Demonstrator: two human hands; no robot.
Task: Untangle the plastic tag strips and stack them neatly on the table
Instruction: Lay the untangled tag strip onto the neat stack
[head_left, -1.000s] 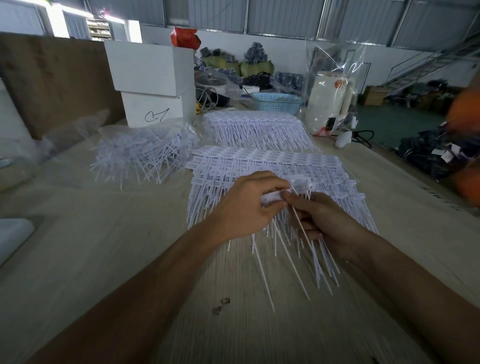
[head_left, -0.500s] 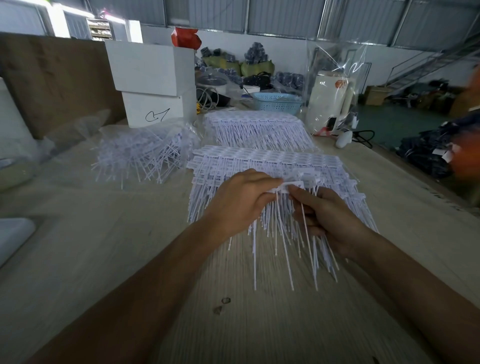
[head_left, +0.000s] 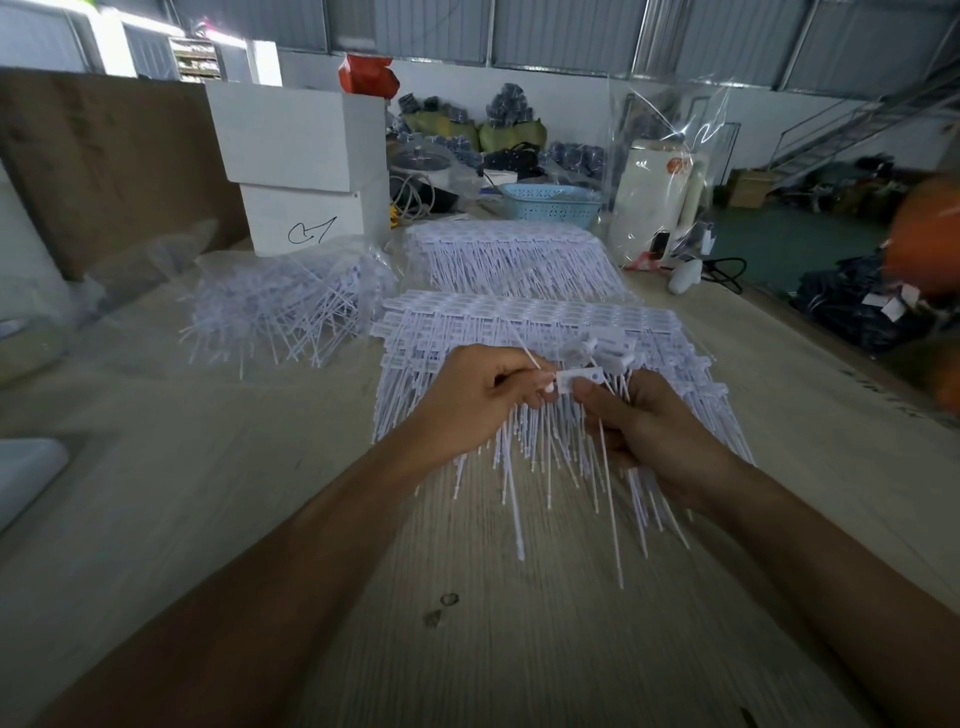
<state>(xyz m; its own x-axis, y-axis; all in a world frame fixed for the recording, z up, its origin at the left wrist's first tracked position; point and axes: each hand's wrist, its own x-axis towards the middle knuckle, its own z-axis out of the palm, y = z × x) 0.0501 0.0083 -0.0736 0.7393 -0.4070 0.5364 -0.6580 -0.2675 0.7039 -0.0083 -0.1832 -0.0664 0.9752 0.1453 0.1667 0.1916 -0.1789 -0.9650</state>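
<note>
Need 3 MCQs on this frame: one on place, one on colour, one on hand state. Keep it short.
1. Where does the tangled heap of tag strips lie?
A. left of the neat stacks
B. inside the basket
C. on top of the white boxes

2. What colour is the basket?
A. red
B. light blue
C. black

3. What are the hands doing?
A. both lie flat on the table
B. both hold tag strips
C. only the right hand holds one

Key: 1 A, the heap sits on clear plastic left of the near stack and far stack. 2 B, its lattice wall is light blue. 3 B, left hand and right hand pinch the held strips.
</note>
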